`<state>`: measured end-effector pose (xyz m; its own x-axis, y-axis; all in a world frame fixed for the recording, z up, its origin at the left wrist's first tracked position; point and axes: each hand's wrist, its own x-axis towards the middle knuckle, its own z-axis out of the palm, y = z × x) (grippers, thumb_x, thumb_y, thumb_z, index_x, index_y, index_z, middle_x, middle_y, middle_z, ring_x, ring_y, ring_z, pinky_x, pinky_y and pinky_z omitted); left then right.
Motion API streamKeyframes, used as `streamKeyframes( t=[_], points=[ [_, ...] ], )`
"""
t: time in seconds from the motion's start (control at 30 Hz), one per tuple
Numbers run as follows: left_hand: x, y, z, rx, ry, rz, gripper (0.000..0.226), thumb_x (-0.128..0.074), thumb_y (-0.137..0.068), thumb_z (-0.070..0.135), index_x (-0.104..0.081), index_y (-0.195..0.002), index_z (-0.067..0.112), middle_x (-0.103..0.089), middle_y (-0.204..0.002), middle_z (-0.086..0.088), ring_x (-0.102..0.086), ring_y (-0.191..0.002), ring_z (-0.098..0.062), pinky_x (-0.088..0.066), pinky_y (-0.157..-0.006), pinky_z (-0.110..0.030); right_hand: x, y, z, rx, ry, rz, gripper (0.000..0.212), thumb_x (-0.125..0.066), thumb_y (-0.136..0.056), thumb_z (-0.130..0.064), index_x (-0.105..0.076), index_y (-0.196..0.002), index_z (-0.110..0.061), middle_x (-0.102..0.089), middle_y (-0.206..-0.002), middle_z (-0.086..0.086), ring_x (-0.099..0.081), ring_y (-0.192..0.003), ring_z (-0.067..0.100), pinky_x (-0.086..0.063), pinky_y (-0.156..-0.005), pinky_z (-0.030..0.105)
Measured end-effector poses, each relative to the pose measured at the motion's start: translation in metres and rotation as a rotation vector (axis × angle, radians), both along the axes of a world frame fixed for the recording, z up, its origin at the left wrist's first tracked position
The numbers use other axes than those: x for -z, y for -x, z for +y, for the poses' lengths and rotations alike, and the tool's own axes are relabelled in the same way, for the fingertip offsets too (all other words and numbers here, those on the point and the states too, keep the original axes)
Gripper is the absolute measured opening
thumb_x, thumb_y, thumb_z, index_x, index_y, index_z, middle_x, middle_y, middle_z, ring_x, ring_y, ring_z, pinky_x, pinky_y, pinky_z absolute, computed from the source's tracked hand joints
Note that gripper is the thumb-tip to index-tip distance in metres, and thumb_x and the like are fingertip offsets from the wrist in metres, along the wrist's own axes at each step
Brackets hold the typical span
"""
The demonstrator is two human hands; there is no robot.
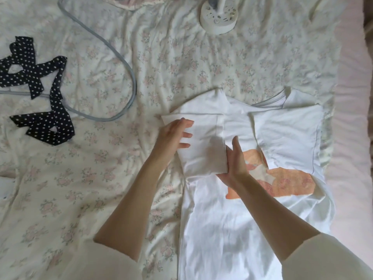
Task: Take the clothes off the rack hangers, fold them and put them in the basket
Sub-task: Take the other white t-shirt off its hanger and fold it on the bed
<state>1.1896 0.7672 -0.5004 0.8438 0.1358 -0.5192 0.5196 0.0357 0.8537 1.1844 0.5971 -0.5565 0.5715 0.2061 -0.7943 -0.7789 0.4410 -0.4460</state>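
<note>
A white T-shirt (286,138) with an orange print (290,183) lies flat on the flowered bedspread (113,158), its neck pointing away from me. Its left sleeve (203,148) is folded in over the chest. My left hand (174,134) lies flat on the outer edge of that folded part, fingers spread. My right hand (235,162) holds the inner edge of the same fold, thumb up along the fabric and fingers under it. No hanger, rack or basket is in view.
A navy strip of cloth with white dots (40,91) lies tangled at the left. A grey cord (129,77) loops across the bedspread. A white round device (219,19) stands at the top. The bed's pink edge (353,118) runs down the right.
</note>
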Motion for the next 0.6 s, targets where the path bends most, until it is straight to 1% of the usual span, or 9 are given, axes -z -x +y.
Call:
streamKeyframes(
  t=[0.07,0.13,0.17,0.23,0.27,0.33,0.43,0.53,0.6],
  points=[
    [0.017,-0.005,0.002,-0.085,-0.339,-0.050,0.019,-0.051,-0.094,0.020,-0.062,-0.109,0.016,-0.059,-0.115,-0.001,-0.057,-0.106,-0.021,-0.049,-0.090,-0.035,-0.003,-0.006,-0.004,-0.019,0.081,0.021,0.060,-0.035,-0.091,-0.061,-0.067,-0.095,-0.010,-0.072,-0.087,0.006,-0.067,-0.085,0.023,-0.053,-0.075,0.036],
    [0.032,-0.011,0.008,0.049,-0.646,-0.100,0.034,-0.054,-0.090,0.015,-0.054,-0.124,0.013,-0.050,-0.128,-0.005,-0.045,-0.121,-0.024,-0.035,-0.104,-0.034,-0.001,-0.009,-0.002,-0.187,0.308,-0.041,0.041,-0.058,-0.087,-0.046,-0.069,-0.088,-0.007,-0.070,-0.082,0.005,-0.066,-0.080,0.022,-0.054,-0.074,0.033],
    [0.039,-0.017,0.008,0.141,-0.741,-0.108,0.041,-0.055,-0.089,0.016,-0.049,-0.130,0.014,-0.046,-0.134,-0.003,-0.037,-0.128,-0.024,-0.029,-0.107,-0.034,0.000,-0.012,-0.003,-0.293,0.474,-0.116,0.030,-0.062,-0.086,-0.034,-0.065,-0.081,-0.005,-0.064,-0.076,0.005,-0.061,-0.075,0.022,-0.050,-0.067,0.030],
    [0.047,-0.027,0.013,0.267,-0.862,-0.036,0.046,-0.058,-0.087,0.026,-0.046,-0.132,0.021,-0.044,-0.138,0.002,-0.027,-0.133,-0.024,-0.028,-0.105,-0.036,-0.002,-0.013,-0.001,-0.444,0.810,-0.322,0.027,-0.054,-0.091,-0.017,-0.046,-0.067,-0.008,-0.046,-0.062,0.003,-0.043,-0.063,0.022,-0.032,-0.053,0.025],
    [0.052,-0.033,0.013,0.312,-0.920,-0.015,0.044,-0.059,-0.086,0.030,-0.050,-0.128,0.022,-0.047,-0.135,0.002,-0.028,-0.132,-0.025,-0.030,-0.103,-0.036,-0.006,-0.012,-0.003,-0.470,0.919,-0.435,0.030,-0.047,-0.094,-0.014,-0.038,-0.066,-0.011,-0.043,-0.059,0.004,-0.039,-0.062,0.025,-0.026,-0.054,0.029],
    [0.054,-0.043,0.010,0.348,-1.008,-0.075,0.030,-0.062,-0.085,0.029,-0.062,-0.112,0.017,-0.059,-0.122,-0.003,-0.039,-0.123,-0.027,-0.031,-0.098,-0.036,-0.020,-0.011,-0.010,-0.454,1.062,-0.625,0.024,-0.037,-0.099,-0.017,-0.036,-0.076,-0.010,-0.053,-0.065,0.016,-0.047,-0.065,0.037,-0.023,-0.057,0.033],
    [0.046,-0.055,-0.013,0.294,-1.034,-0.336,0.014,-0.063,-0.085,0.018,-0.065,-0.093,0.007,-0.068,-0.096,-0.009,-0.054,-0.101,-0.032,-0.032,-0.090,-0.037,-0.025,-0.010,-0.032,-0.407,1.251,-0.749,0.027,-0.029,-0.098,-0.023,-0.045,-0.093,-0.001,-0.060,-0.072,0.029,-0.055,-0.068,0.046,-0.030,-0.054,0.038],
    [0.044,-0.066,-0.044,0.324,-1.100,-0.473,0.009,-0.062,-0.084,0.014,-0.062,-0.090,0.007,-0.065,-0.091,-0.010,-0.055,-0.094,-0.034,-0.034,-0.090,-0.040,-0.019,-0.019,-0.060,-0.536,1.373,-0.586,0.021,-0.035,-0.099,-0.019,-0.047,-0.100,-0.002,-0.062,-0.080,0.027,-0.057,-0.077,0.046,-0.031,-0.058,0.038],
    [0.056,-0.071,-0.058,0.443,-1.170,-0.325,0.020,-0.061,-0.085,0.020,-0.060,-0.103,0.011,-0.056,-0.113,-0.010,-0.046,-0.113,-0.034,-0.027,-0.102,-0.044,-0.009,-0.027,-0.082,-0.754,1.438,-0.451,0.022,-0.035,-0.097,-0.025,-0.048,-0.108,-0.011,-0.066,-0.095,0.017,-0.059,-0.089,0.039,-0.038,-0.067,0.038]
  ],
)
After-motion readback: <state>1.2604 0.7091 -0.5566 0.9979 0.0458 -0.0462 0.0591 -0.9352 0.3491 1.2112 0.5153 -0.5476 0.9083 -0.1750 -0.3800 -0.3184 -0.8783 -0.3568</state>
